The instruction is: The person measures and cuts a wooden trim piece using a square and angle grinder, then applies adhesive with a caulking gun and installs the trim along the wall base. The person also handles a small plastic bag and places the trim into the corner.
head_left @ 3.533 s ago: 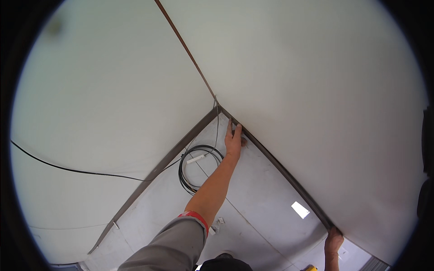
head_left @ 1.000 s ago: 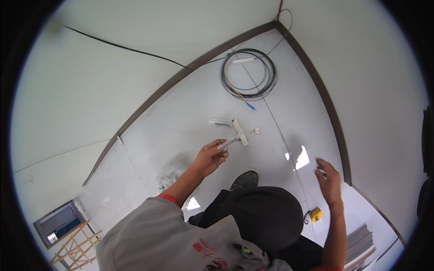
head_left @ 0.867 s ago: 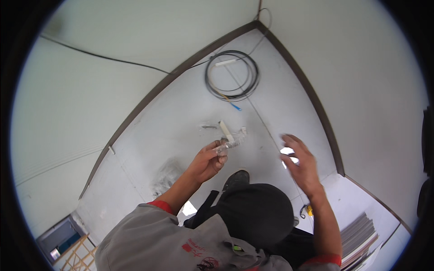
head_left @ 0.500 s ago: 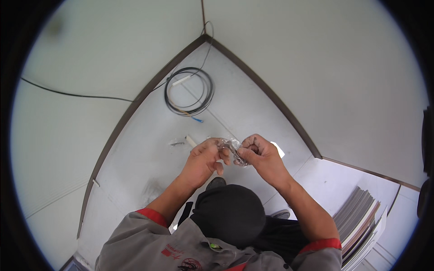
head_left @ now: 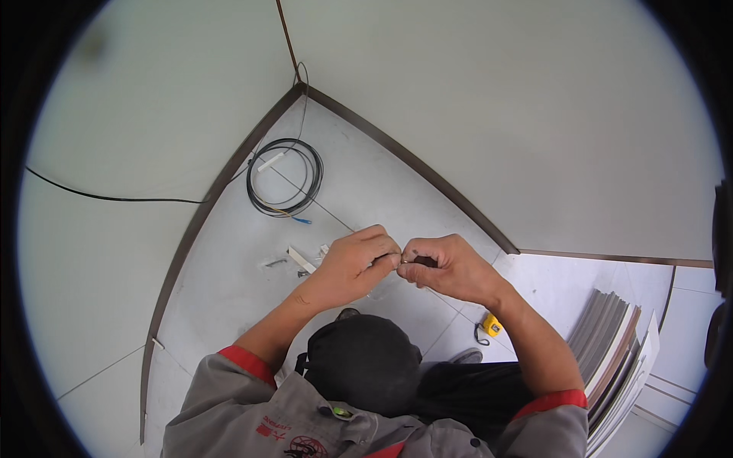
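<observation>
Above the floor, in front of my knee, my two hands meet at the fingertips. My left hand (head_left: pixel 355 266) is closed, thumb and fingers pinched together, and what it holds is hidden. My right hand (head_left: pixel 450 269) pinches with thumb and forefinger at the same spot, its other fingers curled. A small glint shows between the fingertips; the thing there is too small to name. Just below my left hand there is clear plastic film (head_left: pixel 388 288), faint against the floor. Beyond my left wrist lie a white strip (head_left: pixel 300 259) and small dark bits (head_left: pixel 275 263).
A coil of black cable (head_left: pixel 319 179) with a blue connector (head_left: pixel 303 221) lies near the wall corner. A yellow tape measure (head_left: pixel 492 326) rests on the floor beside my right forearm. Stacked flat panels (head_left: pixel 603 336) stand at the right. Dark skirting (head_left: pixel 412 168) edges the walls.
Half a second ago a clear plastic bag with dark pieces was stretched between both hands; now the fingertips are together on something small. The view has shifted, bringing the tape measure into sight.
</observation>
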A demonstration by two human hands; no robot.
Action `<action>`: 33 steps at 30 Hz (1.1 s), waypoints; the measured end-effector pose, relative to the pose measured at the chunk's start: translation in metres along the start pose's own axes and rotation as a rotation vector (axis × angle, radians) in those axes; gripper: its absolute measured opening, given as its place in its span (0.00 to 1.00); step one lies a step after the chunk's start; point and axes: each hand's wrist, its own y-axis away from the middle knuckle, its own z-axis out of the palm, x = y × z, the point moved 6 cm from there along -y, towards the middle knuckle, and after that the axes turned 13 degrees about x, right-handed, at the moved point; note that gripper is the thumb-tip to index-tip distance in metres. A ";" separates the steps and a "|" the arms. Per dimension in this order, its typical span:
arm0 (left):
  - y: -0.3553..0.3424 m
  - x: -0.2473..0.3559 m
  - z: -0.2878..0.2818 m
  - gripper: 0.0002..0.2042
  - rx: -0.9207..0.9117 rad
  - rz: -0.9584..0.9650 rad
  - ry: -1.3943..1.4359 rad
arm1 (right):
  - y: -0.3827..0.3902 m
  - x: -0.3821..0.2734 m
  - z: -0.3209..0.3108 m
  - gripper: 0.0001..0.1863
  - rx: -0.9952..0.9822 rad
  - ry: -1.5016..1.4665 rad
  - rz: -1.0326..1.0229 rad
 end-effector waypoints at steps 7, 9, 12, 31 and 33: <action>0.003 -0.050 0.022 0.07 0.307 -0.598 0.613 | 0.011 -0.052 0.024 0.04 0.303 0.423 -0.712; 0.003 -0.062 0.026 0.08 0.405 -0.726 0.769 | 0.019 -0.070 0.043 0.05 0.278 0.344 -0.794; -0.001 -0.074 0.019 0.08 0.515 -0.635 0.910 | 0.021 -0.039 0.053 0.07 0.056 0.166 -0.495; -0.033 -0.042 0.041 0.08 0.432 -0.355 0.390 | 0.017 0.059 -0.042 0.05 0.502 -0.636 0.264; -0.023 -0.062 0.052 0.09 0.216 -0.398 0.203 | 0.036 0.078 -0.069 0.04 0.486 -0.636 0.286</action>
